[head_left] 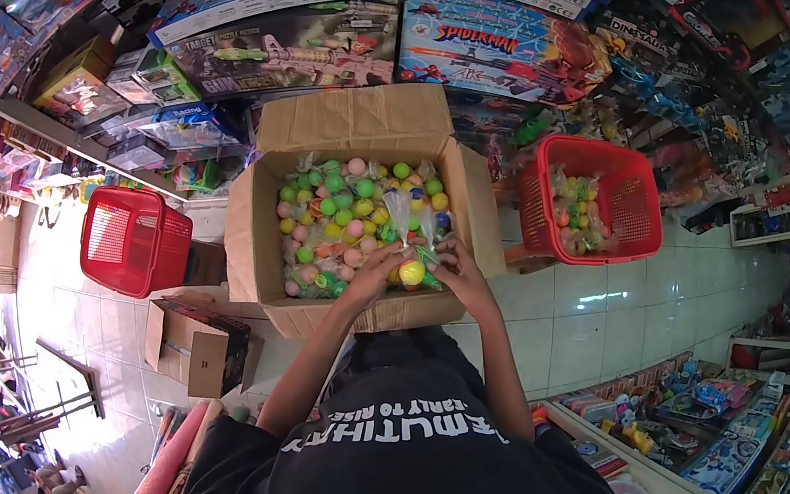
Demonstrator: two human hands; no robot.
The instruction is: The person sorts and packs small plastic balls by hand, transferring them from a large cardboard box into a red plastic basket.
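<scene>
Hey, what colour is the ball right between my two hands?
The ball is mostly yellow, seen best in the head view.

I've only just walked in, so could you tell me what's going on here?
A person's left hand and right hand hold a bagged yellow ball over an open carton full of bagged colourful balls. More bagged balls lie in the right-hand red basket; another red basket stands at left.

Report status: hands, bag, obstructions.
Left hand and right hand holding clear bag, yellow ball visible. Hands above open carton of bagged balls. No obstruction visible.
</scene>
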